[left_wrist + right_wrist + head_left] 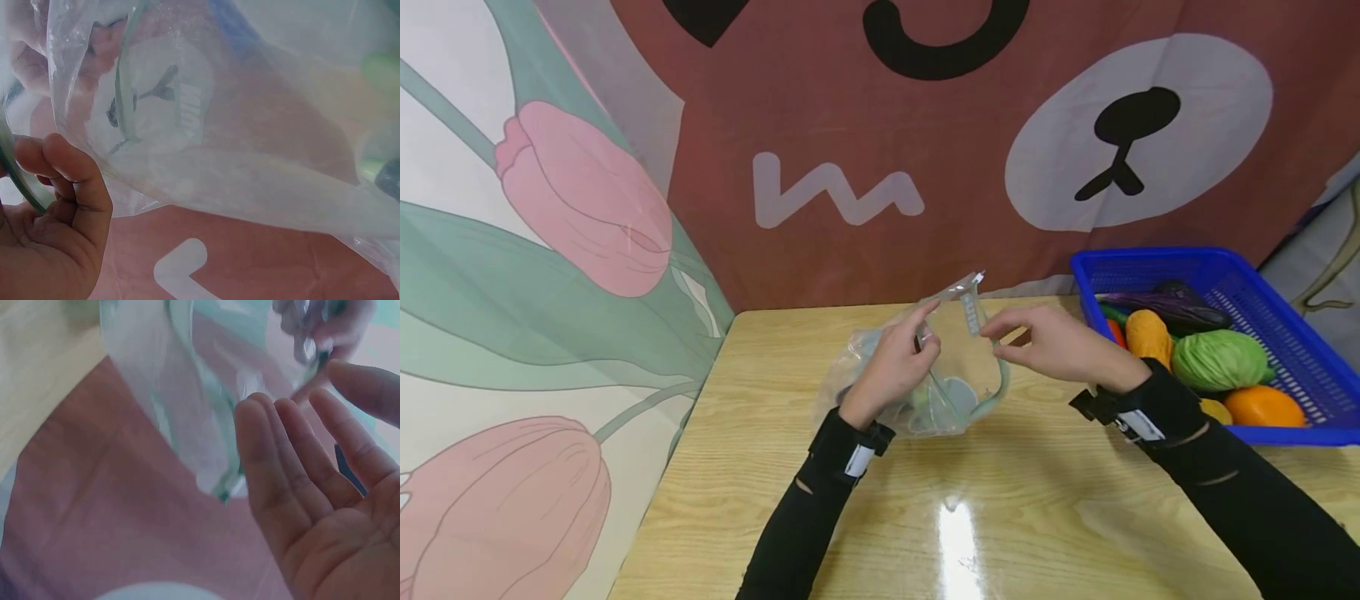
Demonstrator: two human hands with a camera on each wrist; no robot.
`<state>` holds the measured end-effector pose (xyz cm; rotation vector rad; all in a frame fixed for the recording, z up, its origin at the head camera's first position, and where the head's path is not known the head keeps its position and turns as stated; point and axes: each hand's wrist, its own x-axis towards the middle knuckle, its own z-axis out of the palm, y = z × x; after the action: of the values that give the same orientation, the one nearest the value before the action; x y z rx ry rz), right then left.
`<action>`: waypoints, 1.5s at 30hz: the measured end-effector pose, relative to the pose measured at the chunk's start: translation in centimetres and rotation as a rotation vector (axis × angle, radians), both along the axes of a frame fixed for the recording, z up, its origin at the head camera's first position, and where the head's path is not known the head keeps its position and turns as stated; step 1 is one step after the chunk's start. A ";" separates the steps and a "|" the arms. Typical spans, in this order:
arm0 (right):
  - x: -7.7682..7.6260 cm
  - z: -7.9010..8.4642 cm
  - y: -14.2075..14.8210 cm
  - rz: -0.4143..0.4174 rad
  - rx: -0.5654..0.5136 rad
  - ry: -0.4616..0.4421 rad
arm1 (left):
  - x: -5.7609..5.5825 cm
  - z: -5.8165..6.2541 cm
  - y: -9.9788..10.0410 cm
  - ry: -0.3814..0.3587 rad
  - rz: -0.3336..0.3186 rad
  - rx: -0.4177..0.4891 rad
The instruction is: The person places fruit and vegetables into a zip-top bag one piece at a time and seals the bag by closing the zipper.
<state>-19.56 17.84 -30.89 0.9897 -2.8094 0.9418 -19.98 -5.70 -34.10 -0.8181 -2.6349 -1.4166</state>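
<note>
A clear plastic zip bag with a pale green zip strip stands on the table, its mouth spread apart. My left hand grips one side of the mouth; in the left wrist view its curled fingers hold the green strip. My right hand is at the opposite side of the mouth. In the right wrist view that hand's fingers are nearly straight, the thumb apart from them, with the fingertips right beside the bag's edge. Blurred green and dark shapes show through the plastic.
At the right stands a blue plastic basket with an eggplant, a green cabbage, an orange and a yellow-orange squash. A printed cloth hangs along the back edge of the wooden table.
</note>
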 end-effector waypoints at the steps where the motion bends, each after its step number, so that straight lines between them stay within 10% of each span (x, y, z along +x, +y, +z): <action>1: 0.0 0.1 0.4 -0.017 -0.008 0.013 | 0.0 -0.1 0.0 0.001 0.000 0.001; 9: 0.0 0.6 4.0 -0.178 -0.067 0.098 | -0.2 -0.4 -0.1 -0.014 0.019 -0.006; 21: -1.3 0.0 9.8 -0.450 0.006 -0.047 | -0.5 -1.0 -0.1 -0.020 0.026 -0.015; 45: -6.5 -2.8 15.9 -0.528 0.298 -0.245 | -0.5 -1.2 -0.8 -0.007 0.032 -0.006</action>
<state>-26.07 33.74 -33.68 0.1042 -3.2164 0.6231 -20.47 -6.54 -35.28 -0.7694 -2.6465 -1.4078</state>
